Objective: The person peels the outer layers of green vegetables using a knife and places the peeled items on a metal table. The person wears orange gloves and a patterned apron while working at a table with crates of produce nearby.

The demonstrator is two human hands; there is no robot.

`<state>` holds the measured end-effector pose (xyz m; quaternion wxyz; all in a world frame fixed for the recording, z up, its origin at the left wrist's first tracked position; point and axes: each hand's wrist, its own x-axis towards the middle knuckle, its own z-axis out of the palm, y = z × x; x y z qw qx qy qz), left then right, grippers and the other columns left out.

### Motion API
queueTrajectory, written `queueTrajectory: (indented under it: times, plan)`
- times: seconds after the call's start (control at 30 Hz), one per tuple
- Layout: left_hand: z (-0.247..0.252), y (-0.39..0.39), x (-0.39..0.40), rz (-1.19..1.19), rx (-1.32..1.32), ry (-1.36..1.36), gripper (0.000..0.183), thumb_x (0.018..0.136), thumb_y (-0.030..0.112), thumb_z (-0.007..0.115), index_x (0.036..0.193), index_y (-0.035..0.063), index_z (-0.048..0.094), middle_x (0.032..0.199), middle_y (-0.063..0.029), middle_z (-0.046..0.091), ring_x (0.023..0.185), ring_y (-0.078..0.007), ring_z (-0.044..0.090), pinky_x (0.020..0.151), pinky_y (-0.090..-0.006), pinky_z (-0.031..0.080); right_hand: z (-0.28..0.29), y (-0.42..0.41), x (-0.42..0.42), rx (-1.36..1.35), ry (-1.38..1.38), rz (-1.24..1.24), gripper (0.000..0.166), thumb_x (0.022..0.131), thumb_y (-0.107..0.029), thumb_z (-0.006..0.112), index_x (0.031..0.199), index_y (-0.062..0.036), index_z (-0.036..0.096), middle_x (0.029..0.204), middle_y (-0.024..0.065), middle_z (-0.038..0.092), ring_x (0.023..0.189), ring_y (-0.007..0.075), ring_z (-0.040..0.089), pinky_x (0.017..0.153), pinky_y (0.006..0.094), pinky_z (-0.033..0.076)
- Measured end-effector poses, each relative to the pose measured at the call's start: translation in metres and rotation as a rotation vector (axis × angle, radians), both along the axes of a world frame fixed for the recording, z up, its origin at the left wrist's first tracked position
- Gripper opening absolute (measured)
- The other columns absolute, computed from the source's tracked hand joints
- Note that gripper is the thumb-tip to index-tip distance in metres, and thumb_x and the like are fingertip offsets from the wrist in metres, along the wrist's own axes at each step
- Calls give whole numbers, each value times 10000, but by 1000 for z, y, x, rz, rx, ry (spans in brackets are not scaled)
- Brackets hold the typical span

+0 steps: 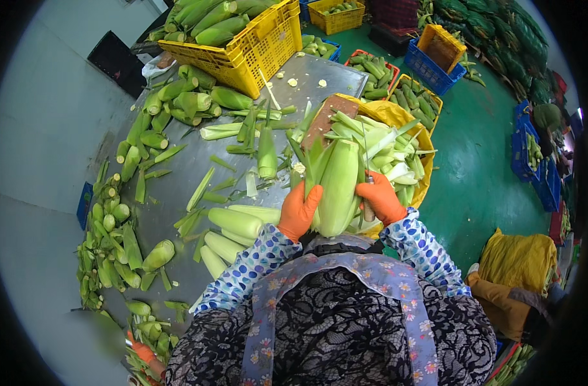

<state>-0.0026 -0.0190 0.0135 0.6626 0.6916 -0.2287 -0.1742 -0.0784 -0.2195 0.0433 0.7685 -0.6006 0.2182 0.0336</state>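
Note:
My left hand [299,210], in an orange glove, holds the left side of a large pale-green ear of corn [339,188], partly in its husk. My right hand [382,197], gloved too, is at the ear's right side and grips the wooden handle of a knife [369,207], whose thin blade points away from me. Beyond the ear lies a brown block [330,120], beside a yellow sack [422,181] full of stripped husks [405,154]. Several husked ears [233,222] rest on the metal table left of my left hand. A trimmed ear in husk [267,152] lies farther off.
Unhusked ears [178,96] are heaped along the left of the metal table [178,188]. A yellow crate [265,46] of corn stands at its far end. Crates of corn [371,72] stand on the green floor. Another person's gloved hand [142,348] is at lower left.

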Motion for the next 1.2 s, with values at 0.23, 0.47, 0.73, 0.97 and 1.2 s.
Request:
queueTrajectory:
  times: [0.23, 0.47, 0.73, 0.97, 1.2]
  plan:
    - [1, 14, 15, -273, 248, 183, 515, 813, 115, 680, 1288, -14, 528, 1177, -80, 629, 1058, -173, 603, 926, -319, 484, -8, 19, -4, -173, 31, 62, 330, 787, -148, 617, 1054, 46, 627, 705, 44, 618, 524, 118, 547, 488, 257, 453]
    - [-6, 18, 27, -385, 71, 307, 546, 730, 14, 609, 1273, 16, 546, 1152, -88, 646, 1061, -182, 606, 933, -319, 474, -5, 22, -10, -263, -80, 73, 380, 746, -115, 648, 1107, 4, 636, 757, 42, 643, 553, 94, 550, 505, 254, 454]
    - [-14, -8, 35, -495, 184, 390, 334, 801, 60, 700, 1130, 15, 670, 1085, -60, 683, 961, -146, 622, 863, -318, 498, -1, 2, -10, -63, 59, 312, 354, 664, -40, 639, 1013, 4, 675, 756, 7, 643, 555, 85, 538, 501, 236, 434]
    - [-1, -14, 39, -244, 62, 503, 558, 758, -16, 691, 1295, 10, 542, 1178, -80, 639, 1060, -188, 614, 905, -327, 486, -33, -16, 5, 307, -141, -114, 428, 625, 28, 571, 1046, 22, 647, 869, 55, 664, 717, 162, 611, 674, 253, 485]
    - [26, 2, 10, -86, -362, 339, 828, 827, 335, 717, 1486, 44, 309, 1402, -127, 480, 1277, -266, 494, 1020, -429, 449, -5, -1, 16, -75, -271, -276, 307, 679, 11, 581, 972, 31, 671, 763, -7, 633, 627, 74, 525, 585, 228, 421]
